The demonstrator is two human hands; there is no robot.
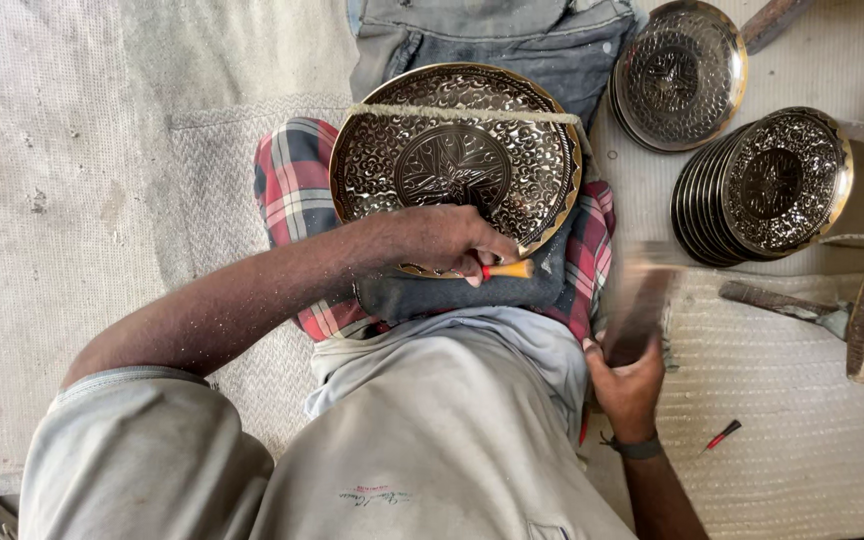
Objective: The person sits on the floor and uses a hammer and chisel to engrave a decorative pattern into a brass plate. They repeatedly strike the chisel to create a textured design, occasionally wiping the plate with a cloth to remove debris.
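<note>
Brass plate (455,160) rests on the lap; left hand (449,240) pinches an orange tool (508,269) at its rim, right hand (628,385) grips a blurred mallet (640,310), plate stacks (767,187) crowd close by

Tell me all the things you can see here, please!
Engraved plate: one, brass and dark, on the lap, cord across its top.
Chisel: one, orange handle, at the plate's lower rim.
Hammer: one, dark, blurred, right of the lap.
Plate stacks: two, brass, upper right.
Checked cloth: one, red, under the plate.
Small red tool: one, on the mat.
Woven mat: one, whitish, right.
Left hand: holds the chisel.
Right hand: grips the hammer.
</note>
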